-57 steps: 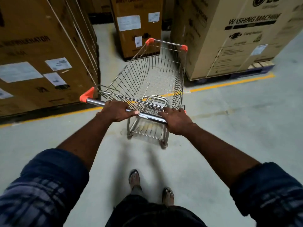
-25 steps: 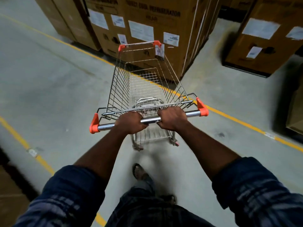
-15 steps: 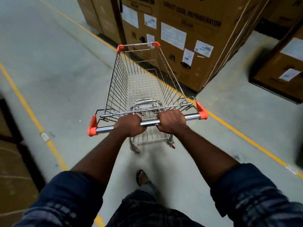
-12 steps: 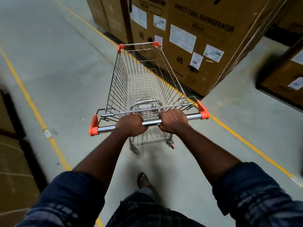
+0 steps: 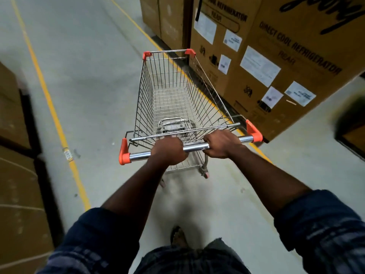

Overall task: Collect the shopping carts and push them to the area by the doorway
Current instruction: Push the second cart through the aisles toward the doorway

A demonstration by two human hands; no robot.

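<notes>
Filling the right side of the view was a tall cardboard box printed "DIRECT COOL REFRIGERATOR", with white paper labels stuck on its face. More brown cartons stood along the left edge. Between them lay a grey concrete floor marked by a yellow line on the left and another running close under the refrigerator box. In this aisle stood the shopping cart, an empty wire basket with orange corner caps, its right side near the box. Its chrome handle bar had orange ends. The left hand was wrapped tight around the bar left of its middle, and the right hand was clenched on it just right of the middle. Both forearms were bare below rolled dark blue sleeves. One sandalled foot showed on the floor behind the cart.
</notes>
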